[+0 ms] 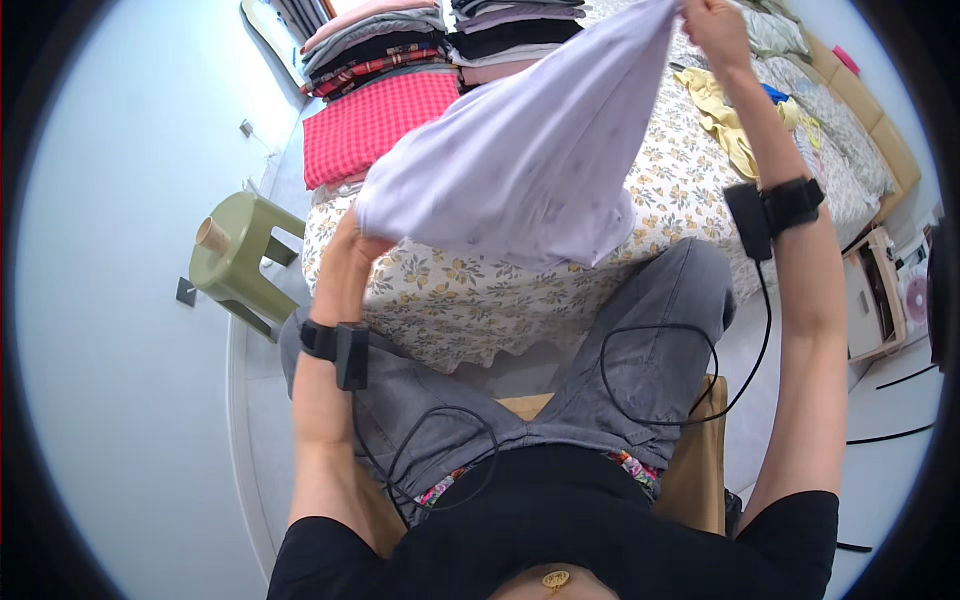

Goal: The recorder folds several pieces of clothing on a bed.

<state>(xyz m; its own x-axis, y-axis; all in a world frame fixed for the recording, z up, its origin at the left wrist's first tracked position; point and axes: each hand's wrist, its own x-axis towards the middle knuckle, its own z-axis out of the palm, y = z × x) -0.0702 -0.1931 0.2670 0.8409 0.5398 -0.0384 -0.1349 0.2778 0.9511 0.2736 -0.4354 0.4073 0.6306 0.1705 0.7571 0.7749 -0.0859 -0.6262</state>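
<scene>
A pale lavender cloth garment (517, 150) is stretched between my two hands above the near edge of the bed. My left hand (360, 238) grips its lower left end, the fingers mostly hidden by the fabric. Higher up and to the right, my right hand (716, 30) pinches the opposite corner at the top of the view. Between them the fabric hangs in loose folds, its lower part drooping over the flowered bedspread (442, 300). What kind of garment it is, I cannot tell.
Folded clothes stand in two stacks (375, 52) at the back left, beside a red checked folded cloth (382, 120). A yellow garment (720, 124) lies crumpled at the right. A green plastic stool (244, 255) bears a cup (213, 235). Black cables (660, 424) loop over my lap.
</scene>
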